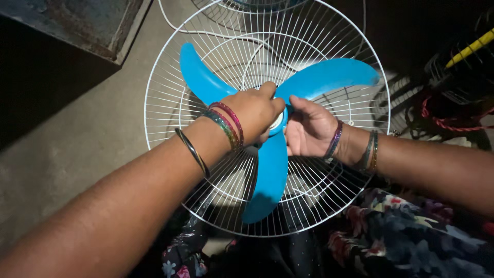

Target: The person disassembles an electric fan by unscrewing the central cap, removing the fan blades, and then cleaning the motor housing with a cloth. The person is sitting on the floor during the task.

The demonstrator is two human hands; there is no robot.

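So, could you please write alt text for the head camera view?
Both hands, the left hand and right hand, grip the hub of a blue three-blade fan propeller lying in a white wire fan guard. Bangles circle both wrists.

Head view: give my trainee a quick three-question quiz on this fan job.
1. True or false: the blue fan blade sits inside the white wire guard.
2. How many blade arms show? A two, B three, C four.
3. Where do the left hand and right hand meet?

Key: 1 true. 2 B. 3 At the blade's centre hub, one hand on each side.
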